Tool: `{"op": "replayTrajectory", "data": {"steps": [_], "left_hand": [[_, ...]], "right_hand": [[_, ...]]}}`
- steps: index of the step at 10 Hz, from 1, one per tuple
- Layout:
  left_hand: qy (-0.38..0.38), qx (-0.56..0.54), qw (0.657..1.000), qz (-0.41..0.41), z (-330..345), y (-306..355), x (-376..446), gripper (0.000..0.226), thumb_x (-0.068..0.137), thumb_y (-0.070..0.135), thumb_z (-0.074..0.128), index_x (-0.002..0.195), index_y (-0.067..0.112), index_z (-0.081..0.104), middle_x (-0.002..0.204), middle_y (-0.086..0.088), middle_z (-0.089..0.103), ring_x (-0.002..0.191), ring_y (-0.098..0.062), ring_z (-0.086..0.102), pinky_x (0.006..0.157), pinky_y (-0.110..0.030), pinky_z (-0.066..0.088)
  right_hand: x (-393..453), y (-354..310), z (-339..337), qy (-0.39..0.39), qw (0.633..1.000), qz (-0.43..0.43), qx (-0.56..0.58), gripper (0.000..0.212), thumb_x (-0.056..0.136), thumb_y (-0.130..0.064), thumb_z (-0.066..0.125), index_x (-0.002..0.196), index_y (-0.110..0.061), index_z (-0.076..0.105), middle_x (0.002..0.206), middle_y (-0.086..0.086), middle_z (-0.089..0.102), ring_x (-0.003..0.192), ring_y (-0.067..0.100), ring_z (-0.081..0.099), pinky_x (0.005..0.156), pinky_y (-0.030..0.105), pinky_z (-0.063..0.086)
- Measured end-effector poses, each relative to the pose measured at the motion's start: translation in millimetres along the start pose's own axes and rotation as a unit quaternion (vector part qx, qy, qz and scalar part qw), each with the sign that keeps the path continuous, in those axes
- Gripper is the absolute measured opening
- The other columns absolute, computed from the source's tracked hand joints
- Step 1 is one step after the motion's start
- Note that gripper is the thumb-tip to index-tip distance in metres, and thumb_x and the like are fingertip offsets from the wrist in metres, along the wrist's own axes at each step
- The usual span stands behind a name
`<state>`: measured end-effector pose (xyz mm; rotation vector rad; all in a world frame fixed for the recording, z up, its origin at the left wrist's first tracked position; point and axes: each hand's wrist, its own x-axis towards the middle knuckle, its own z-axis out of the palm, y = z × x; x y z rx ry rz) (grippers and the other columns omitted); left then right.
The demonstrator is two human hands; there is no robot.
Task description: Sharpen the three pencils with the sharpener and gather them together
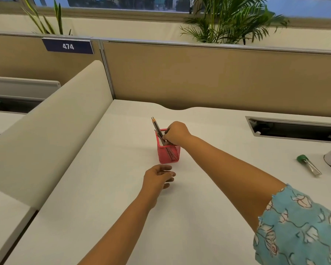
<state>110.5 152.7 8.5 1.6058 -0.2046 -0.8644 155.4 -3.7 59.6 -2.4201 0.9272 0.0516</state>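
The slim dark wooden pencils [156, 129] stand together in the small red wire-mesh pencil cup [169, 153] near the middle of the white desk [103, 188], leaning to the left with their points up. The tips that show above the rim look sharpened, so the sharpening seems done and the gathering is at or near its end; I can make out at least 2 tips, but whether all 3 pencils are in the cup is hard to tell at this size.

The right hand [175, 133] reaches forward on an outstretched arm, its fingers curled down over the cup's rim and pinching the pencil shafts just inside it. The left hand [157, 177] hovers low over the desk just in front of the cup, apart from it, fingers loosely bent and holding nothing.

Well off to the right lies a clear tube with a green cap [308, 165], possibly the sharpener, though I cannot be sure. If the pencils are all seated, only letting go remains.
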Motion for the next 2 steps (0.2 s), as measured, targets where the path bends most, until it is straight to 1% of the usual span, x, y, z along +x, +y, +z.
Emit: {"op": "replayTrajectory", "data": {"steps": [1,2], "left_hand": [[-0.013,0.003,1.000,0.007,1.6,1.6,-2.6,0.017,0.082,0.005,0.063,0.097,0.014,0.063,0.089,-0.006,0.070,0.084,-0.021,0.066,0.086,-0.038,0.052],[-0.015,0.000,1.000,0.008,4.5,1.1,-5.2,0.018,0.082,0.005,0.063,0.099,0.011,0.063,0.091,-0.008,0.070,0.086,-0.022,0.066,0.087,-0.039,0.052]], "right_hand": [[0.9,0.7,-5.3,0.017,1.000,0.002,-0.001,0.023,0.083,-0.010,0.060,0.102,-0.001,0.070,0.099,0.013,0.072,0.085,0.023,0.067,0.069,0.030,0.055],[-0.3,6.1,-13.7,0.045,0.999,0.007,0.022,0.021,0.082,-0.006,0.062,0.100,-0.001,0.071,0.100,0.014,0.073,0.092,0.027,0.069,0.086,0.039,0.057]]}}
